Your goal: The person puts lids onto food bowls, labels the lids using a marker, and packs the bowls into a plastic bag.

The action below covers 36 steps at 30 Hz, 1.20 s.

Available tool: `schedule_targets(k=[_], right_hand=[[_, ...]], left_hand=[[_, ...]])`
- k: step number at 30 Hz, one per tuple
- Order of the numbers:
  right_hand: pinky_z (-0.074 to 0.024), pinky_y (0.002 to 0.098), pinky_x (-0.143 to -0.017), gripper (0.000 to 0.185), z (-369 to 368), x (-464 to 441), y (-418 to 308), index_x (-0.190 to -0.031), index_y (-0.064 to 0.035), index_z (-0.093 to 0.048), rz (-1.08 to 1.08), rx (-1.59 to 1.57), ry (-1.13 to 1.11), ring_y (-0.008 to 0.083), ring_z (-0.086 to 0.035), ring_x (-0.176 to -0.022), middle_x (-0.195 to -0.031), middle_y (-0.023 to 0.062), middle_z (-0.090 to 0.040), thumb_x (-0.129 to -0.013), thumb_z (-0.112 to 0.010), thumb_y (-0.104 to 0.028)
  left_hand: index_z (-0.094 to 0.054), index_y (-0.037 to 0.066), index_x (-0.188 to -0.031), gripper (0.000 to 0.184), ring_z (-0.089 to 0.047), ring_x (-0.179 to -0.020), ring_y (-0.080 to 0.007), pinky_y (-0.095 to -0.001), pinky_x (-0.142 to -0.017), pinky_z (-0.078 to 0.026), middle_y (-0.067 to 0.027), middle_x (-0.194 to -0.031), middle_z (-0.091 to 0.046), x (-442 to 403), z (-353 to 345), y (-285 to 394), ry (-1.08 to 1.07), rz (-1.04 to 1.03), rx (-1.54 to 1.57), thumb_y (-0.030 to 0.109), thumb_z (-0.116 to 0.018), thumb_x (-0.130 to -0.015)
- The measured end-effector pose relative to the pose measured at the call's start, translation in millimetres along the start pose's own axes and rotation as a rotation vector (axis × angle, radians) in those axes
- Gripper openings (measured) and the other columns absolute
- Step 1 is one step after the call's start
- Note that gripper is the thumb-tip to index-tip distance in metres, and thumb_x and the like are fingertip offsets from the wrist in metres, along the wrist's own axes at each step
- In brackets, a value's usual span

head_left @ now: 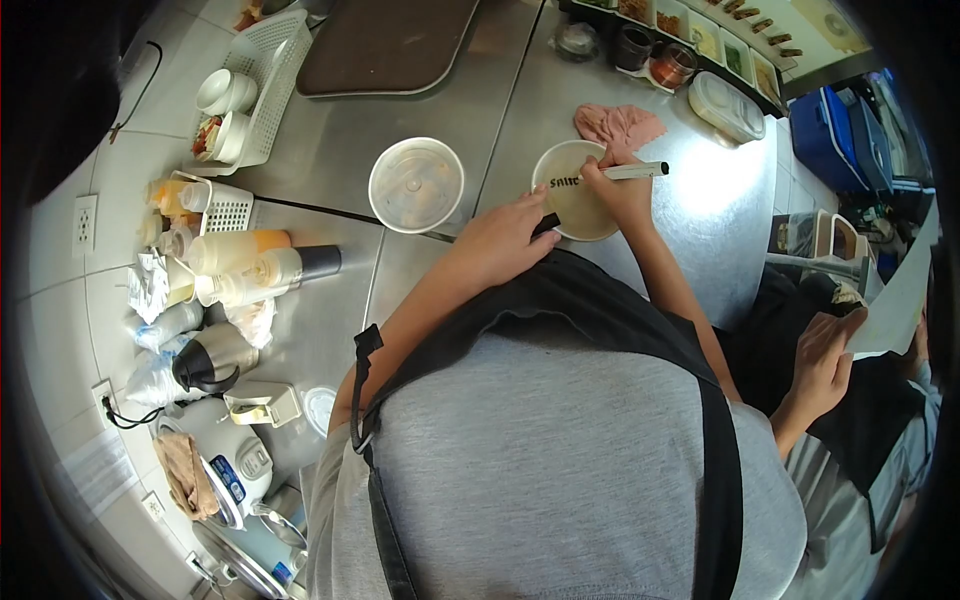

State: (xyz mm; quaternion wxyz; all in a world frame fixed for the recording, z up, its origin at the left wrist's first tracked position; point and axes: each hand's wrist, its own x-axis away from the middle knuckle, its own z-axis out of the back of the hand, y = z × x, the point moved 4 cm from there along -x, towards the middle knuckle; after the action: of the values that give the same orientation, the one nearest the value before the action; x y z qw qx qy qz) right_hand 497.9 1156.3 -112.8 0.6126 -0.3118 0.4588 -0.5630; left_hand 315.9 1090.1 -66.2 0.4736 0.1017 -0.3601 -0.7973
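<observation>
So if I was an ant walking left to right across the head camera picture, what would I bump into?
Top wall socket → silver jug → round lidded tub → round thing with black writing → clear lidded box → blue box.

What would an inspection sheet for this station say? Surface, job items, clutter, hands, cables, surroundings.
Surface: steel table, seams visible, bright glare at right.
Job items: lettered tub under the hands; marker; second tub to its left.
Clutter: pink cloth beyond the lettered tub; brown tray; squeeze bottles at left.
Hands: right hand grips the marker; left hand at the lettered tub's near-left edge, grip unclear.
Cables: black cord at left wall outlet.
Surroundings: co-worker's hand at right, holding a sheet.
</observation>
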Motion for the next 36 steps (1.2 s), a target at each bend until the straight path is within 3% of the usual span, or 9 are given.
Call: schedule_targets(k=[5,11,16,19,25,28,30,36], right_hand=[[-0.0357,0.0267,-0.049,0.027,1,-1,9,-0.060,-0.0047,-0.045,0.019,0.013,0.050,0.0078,-0.042,-0.053,-0.055,0.0008,-0.047,-0.074,-0.067,-0.010],[-0.0346,0.0275,-0.049,0.027,3,-2,2,-0.059,-0.0052,-0.043,0.054,0.064,-0.046,0.0081,-0.041,-0.053,-0.054,0.0005,-0.044,-0.074,-0.066,-0.008],[-0.0336,0.0281,-0.048,0.028,2,0,5,-0.059,-0.0052,-0.041,0.032,0.043,0.053,0.0084,-0.040,-0.052,-0.054,0.0010,-0.043,-0.073,-0.065,-0.008],[-0.0346,0.0292,-0.047,0.026,3,0,3,-0.058,-0.0038,-0.043,0.049,0.069,0.026,0.0105,-0.041,-0.049,-0.052,0.0041,-0.044,-0.072,-0.064,-0.010],[-0.0347,0.0288,-0.048,0.026,3,-4,10,-0.058,-0.0031,-0.044,0.053,-0.020,0.076,0.0103,-0.042,-0.049,-0.051,0.0049,-0.046,-0.071,-0.065,-0.010],[-0.0346,0.0286,-0.048,0.027,2,-1,3,-0.058,-0.0034,-0.044,0.025,-0.043,0.027,0.0097,-0.042,-0.049,-0.052,0.0043,-0.046,-0.072,-0.066,-0.010],[-0.0348,0.0286,-0.048,0.027,1,-1,2,-0.058,-0.0036,-0.044,0.009,-0.055,0.001,0.0095,-0.042,-0.050,-0.052,0.0038,-0.047,-0.072,-0.066,-0.011],[-0.0364,0.0265,-0.051,0.026,0,1,3,-0.061,-0.0041,-0.047,0.038,0.006,-0.002,0.0083,-0.043,-0.053,-0.056,0.0007,-0.048,-0.074,-0.067,-0.011]], left_hand=[[-0.047,-0.011,-0.122,0.054,-0.044,-0.124,-0.0344,-0.0393,-0.103,-0.036,-0.0249,-0.138,-0.038,0,1,-1,-0.012,0.006,0.000,0.032,-0.049,-0.090],[-0.047,-0.012,-0.121,0.054,-0.044,-0.124,-0.0352,-0.0391,-0.103,-0.036,-0.0264,-0.137,-0.039,-1,1,-2,-0.014,0.005,0.005,0.031,-0.050,-0.089],[-0.047,-0.012,-0.121,0.054,-0.045,-0.123,-0.0353,-0.0393,-0.103,-0.036,-0.0259,-0.137,-0.039,-1,0,-3,-0.003,-0.005,0.004,0.032,-0.050,-0.089],[-0.049,-0.009,-0.121,0.053,-0.047,-0.119,-0.0339,-0.0389,-0.098,-0.039,-0.0171,-0.142,-0.037,-1,-1,-5,-0.003,0.004,-0.023,0.036,-0.048,-0.091],[-0.049,-0.009,-0.121,0.053,-0.047,-0.119,-0.0340,-0.0387,-0.098,-0.039,-0.0177,-0.142,-0.037,0,0,-3,-0.010,0.015,-0.027,0.036,-0.048,-0.091],[-0.049,-0.010,-0.119,0.052,-0.046,-0.122,-0.0349,-0.0396,-0.101,-0.038,-0.0250,-0.138,-0.039,0,2,1,0.018,-0.001,0.006,0.031,-0.051,-0.089],[-0.049,-0.011,-0.119,0.052,-0.046,-0.122,-0.0349,-0.0396,-0.101,-0.038,-0.0252,-0.138,-0.039,-1,-1,-3,0.012,-0.009,-0.008,0.032,-0.051,-0.089],[-0.049,-0.009,-0.119,0.052,-0.047,-0.120,-0.0341,-0.0385,-0.099,-0.038,-0.0182,-0.142,-0.037,-1,-3,-4,0.001,-0.008,-0.032,0.034,-0.048,-0.092]])
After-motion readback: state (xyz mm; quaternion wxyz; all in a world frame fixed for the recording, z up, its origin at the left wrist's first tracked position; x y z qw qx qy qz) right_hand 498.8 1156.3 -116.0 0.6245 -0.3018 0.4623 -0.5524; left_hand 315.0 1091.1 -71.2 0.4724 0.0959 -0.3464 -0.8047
